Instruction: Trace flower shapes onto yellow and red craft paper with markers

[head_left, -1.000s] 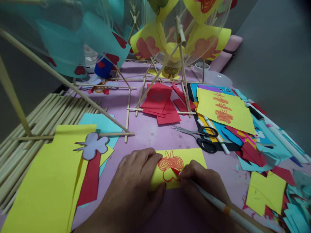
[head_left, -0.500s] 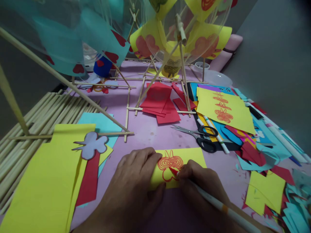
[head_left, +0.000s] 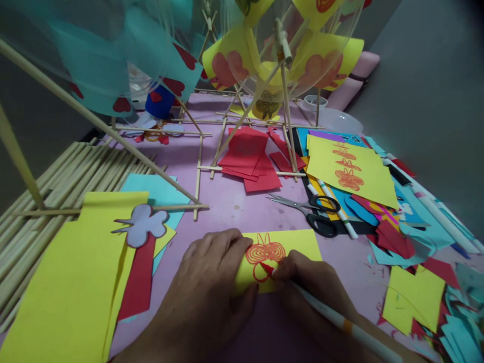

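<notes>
My left hand lies over the left end of a yellow paper, its fingers curled and its thumb at the lower edge, holding it on the table. A red butterfly outline with looping upper wings is drawn on that paper. In my right hand is a white felt-tip marker with a red tip, touching the butterfly's lower wing. A lilac butterfly cutout with a dark edge rests on paper to the left. Scissors with black handles lie beyond the yellow paper.
Stick frames stand behind, under clear balloons with decorated paper. Red paper sheets lie between them. Yellow sheets and wooden sticks are on the left. At right are a sheet of drawn butterflies, markers and paper scraps.
The marker tip has shifted slightly left along the lower wing of the butterfly. My left hand keeps its place on the paper.
</notes>
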The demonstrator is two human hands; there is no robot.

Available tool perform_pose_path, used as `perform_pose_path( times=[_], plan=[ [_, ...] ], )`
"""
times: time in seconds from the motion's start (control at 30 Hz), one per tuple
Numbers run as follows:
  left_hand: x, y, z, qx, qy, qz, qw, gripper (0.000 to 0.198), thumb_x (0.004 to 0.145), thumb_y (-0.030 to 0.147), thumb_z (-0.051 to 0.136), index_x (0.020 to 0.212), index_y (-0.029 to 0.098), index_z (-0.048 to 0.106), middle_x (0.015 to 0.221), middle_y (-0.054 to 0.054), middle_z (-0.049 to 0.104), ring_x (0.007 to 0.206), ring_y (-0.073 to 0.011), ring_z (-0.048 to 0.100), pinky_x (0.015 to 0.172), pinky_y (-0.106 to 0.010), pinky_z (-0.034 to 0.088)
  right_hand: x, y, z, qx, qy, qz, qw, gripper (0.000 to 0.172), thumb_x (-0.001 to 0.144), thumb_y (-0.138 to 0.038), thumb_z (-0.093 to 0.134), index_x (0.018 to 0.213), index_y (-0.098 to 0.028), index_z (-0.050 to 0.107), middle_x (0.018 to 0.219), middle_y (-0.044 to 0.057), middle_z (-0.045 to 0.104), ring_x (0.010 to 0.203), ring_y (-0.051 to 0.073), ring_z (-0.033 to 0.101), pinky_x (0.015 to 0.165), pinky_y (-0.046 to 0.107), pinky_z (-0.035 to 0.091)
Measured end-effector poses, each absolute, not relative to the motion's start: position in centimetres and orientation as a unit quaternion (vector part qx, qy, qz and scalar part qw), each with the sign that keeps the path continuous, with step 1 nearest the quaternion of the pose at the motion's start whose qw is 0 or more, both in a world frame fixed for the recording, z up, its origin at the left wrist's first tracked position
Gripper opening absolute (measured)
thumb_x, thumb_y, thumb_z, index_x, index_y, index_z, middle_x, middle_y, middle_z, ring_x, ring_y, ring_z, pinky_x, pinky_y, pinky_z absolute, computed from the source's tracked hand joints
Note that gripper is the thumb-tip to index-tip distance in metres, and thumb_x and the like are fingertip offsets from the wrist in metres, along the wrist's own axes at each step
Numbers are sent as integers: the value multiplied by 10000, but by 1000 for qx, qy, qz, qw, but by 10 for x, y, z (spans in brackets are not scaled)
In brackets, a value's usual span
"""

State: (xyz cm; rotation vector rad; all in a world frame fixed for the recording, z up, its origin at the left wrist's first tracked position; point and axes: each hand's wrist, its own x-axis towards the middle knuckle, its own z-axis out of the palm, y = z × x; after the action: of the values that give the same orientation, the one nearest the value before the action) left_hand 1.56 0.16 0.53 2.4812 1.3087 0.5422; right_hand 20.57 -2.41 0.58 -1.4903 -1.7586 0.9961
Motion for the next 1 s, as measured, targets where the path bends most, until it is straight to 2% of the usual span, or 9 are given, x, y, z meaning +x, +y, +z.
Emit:
perform_pose_path(
  times=[0.6, 1.0],
  plan=[
    [16, 2, 7, 859, 452, 185, 152, 433, 741, 186, 554, 1164, 216, 463, 1157, -83, 537, 1027, -280, 493, 834, -441, 401, 206, -23, 4, -556, -671, 385, 304, 126, 733, -150, 516, 642, -230, 550, 554, -43, 532, 459, 102, 430, 440, 206, 320],
    [16, 3, 7, 860, 452, 185, 151, 445, 731, 172, 560, 1163, 210, 460, 1161, -79, 530, 1024, -279, 490, 835, -446, 399, 205, -22, 12, -544, -703, 375, 262, 119, 719, -140, 450, 639, -206, 509, 539, -35, 506, 449, 87, 408, 437, 191, 312]
  ],
)
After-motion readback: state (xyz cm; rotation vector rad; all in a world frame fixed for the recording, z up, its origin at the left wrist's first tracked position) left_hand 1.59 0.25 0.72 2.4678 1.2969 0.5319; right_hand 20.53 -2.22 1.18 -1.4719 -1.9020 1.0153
